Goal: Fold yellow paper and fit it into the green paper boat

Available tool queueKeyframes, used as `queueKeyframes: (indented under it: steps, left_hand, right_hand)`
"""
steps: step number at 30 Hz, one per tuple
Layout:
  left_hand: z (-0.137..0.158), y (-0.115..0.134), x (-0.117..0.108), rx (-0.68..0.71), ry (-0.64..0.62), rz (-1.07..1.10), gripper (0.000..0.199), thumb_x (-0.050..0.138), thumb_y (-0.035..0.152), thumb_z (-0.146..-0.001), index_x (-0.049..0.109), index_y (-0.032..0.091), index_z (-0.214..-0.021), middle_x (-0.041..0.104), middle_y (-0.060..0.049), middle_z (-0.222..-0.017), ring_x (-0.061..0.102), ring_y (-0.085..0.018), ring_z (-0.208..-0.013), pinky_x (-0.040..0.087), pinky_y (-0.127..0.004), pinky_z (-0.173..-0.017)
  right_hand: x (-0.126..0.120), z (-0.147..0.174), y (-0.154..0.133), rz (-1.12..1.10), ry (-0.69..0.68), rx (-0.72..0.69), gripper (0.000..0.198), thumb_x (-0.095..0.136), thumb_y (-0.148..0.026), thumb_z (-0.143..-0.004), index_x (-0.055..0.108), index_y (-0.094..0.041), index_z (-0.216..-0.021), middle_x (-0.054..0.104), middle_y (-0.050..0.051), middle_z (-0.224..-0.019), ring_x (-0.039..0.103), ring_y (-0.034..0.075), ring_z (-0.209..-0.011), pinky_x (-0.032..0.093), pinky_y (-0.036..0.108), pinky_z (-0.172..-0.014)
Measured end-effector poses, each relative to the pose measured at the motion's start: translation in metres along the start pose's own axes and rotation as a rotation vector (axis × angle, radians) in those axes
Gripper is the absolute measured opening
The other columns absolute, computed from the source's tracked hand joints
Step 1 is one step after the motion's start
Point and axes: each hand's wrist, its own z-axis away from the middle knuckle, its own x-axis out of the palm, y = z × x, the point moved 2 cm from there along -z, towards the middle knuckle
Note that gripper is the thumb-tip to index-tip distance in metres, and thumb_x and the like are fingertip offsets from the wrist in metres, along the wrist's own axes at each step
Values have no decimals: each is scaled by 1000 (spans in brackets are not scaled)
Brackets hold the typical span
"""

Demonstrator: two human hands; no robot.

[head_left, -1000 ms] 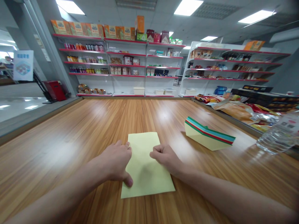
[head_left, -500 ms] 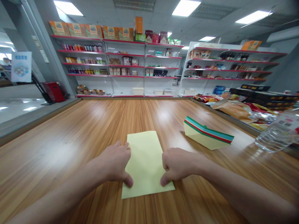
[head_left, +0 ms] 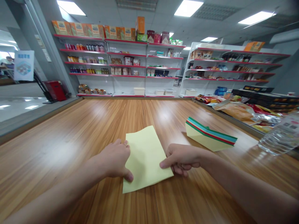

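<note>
A pale yellow sheet of paper lies on the wooden table between my hands, its right side slightly raised. My left hand is at its left edge, thumb on top and fingers along the side, gripping the edge. At the right edge my right hand pinches the paper, thumb above and curled fingers below. To the right stands a folded paper boat, pale yellow with green, blue and red stripes along its top edge.
A clear plastic bottle lies at the right edge of the table. Beyond the right edge are snack bags and stacked black boxes. Stocked shelves stand behind the table.
My right hand has turned and moved slightly up, its thumb now on the paper's edge with fingers beneath. The paper's right side has lifted and skewed.
</note>
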Motion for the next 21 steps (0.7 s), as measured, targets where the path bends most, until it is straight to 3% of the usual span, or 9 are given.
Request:
queueKeyframes:
  steps: [5, 13, 18, 21]
  left_hand:
    - [-4, -7, 1, -31, 6, 32, 80, 68, 66, -45, 62, 14, -105, 60, -15, -108, 54, -31, -93, 44, -37, -78]
    - [-6, -10, 4, -37, 5, 95, 77, 70, 62, -46, 64, 12, -103, 60, -18, -109, 52, -35, -96, 40, -39, -78]
    - [-17, -32, 3, -104, 147, 305, 62, 63, 62, -57, 65, 16, -98, 66, -14, -99, 57, -33, -90, 41, -37, -74]
    - [-26, -44, 4, -227, 236, 758, 49, 59, 59, -67, 67, 13, -82, 69, -12, -84, 62, -29, -80, 43, -33, -66]
  right_hand:
    - [0, -5, 3, -114, -180, -11, 40, 62, -47, -74, 61, -9, -61, 56, 0, -42, 51, 6, -32, 24, 11, -25]
    - [-5, -16, 12, -140, -126, -131, 34, 67, -40, -71, 59, -10, -56, 51, -3, -35, 42, 5, -27, 33, 12, -26]
    - [-9, -21, 13, -180, 73, -261, 38, 65, -42, -72, 56, -11, -52, 49, -3, -34, 39, 4, -26, 25, 12, -25]
    - [-10, -26, 15, -248, 253, -351, 41, 64, -46, -72, 55, -11, -53, 50, -3, -37, 39, 3, -28, 25, 12, -26]
